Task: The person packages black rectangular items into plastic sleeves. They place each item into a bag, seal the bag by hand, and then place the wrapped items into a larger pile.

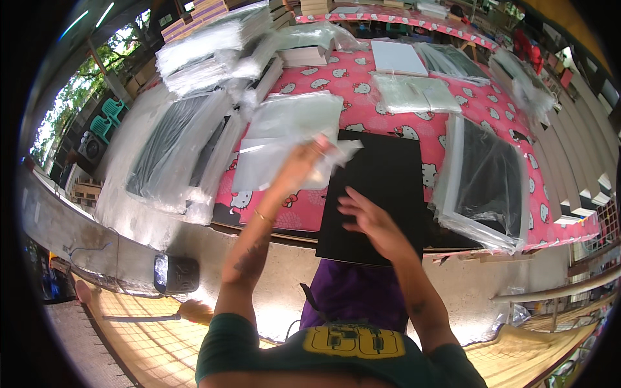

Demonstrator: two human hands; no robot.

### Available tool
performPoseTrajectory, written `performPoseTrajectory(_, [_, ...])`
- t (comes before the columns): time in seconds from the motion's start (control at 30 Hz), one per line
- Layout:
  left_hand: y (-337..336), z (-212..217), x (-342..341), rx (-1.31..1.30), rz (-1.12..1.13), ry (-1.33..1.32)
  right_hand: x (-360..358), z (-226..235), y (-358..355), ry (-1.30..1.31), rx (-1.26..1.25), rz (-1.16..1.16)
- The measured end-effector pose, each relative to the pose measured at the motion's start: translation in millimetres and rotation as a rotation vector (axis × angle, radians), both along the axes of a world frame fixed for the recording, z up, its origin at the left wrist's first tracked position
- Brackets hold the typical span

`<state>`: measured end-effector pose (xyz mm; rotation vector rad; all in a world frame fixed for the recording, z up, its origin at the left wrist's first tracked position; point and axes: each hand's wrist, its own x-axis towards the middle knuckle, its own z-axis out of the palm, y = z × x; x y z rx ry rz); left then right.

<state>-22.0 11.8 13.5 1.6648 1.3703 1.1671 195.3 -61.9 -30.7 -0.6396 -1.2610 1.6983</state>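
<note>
My left hand point(303, 163), a little blurred, is closed on the edge of a clear plastic bag point(262, 165). Part of the bag sticks out past my fingers toward a flat black board point(381, 171). That board lies at the table's near edge, right in front of me. Over its lower half is my right hand point(370, 221), fingers apart and nothing in them; whether the fingertips touch the board I cannot tell. Beneath and behind the bag in my left hand lies a stack of clear plastic bags point(297, 110).
Bagged black boards point(488, 181) lie to the right, others point(171, 152) to the left. High piles of wrapped sheets point(213, 52) stand at the far left. A plastic packet point(417, 94) and white board point(398, 58) are farther back on the pink patterned tablecloth point(362, 119).
</note>
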Motion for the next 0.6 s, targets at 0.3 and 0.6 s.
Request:
performPoseTrajectory(0.3, [-52.5, -35.1, 47.6, 0.276, 0.211, 0.073, -14.5, -25.9, 27.2, 0.520, -0.239, -0.292])
performPoseTrajectory(0.6, [-7.8, -22.1, -154.3, 0.424, 0.894, 0.671, 181.5, 50.7, 7.7, 0.591, -0.274, -0.910])
